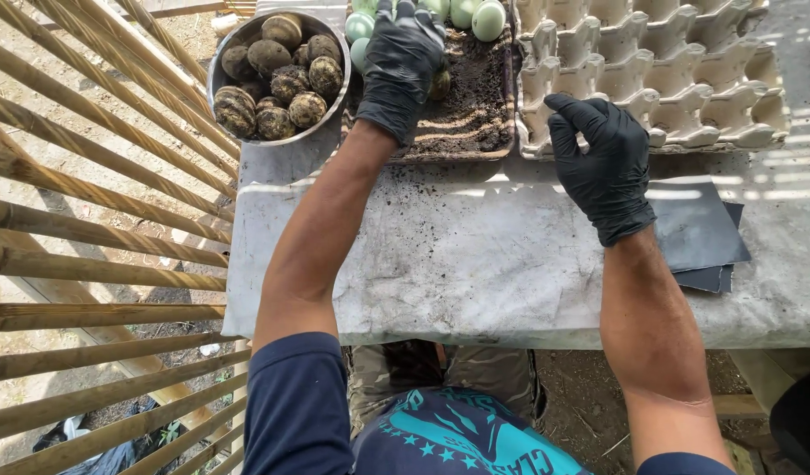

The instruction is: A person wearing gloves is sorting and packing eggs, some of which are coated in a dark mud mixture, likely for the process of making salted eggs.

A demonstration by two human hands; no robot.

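Black-gloved left hand (401,62) over soil tray (475,105)

A grey stone-like desk (475,264), stained and dusted with soil, stands outdoors in daylight, with stripes of sun and shadow across its top. To its left runs a fence of slanted bamboo poles (88,176). Beyond the poles lies bare sandy ground (36,79); under the desk the earth (581,396) is dark.
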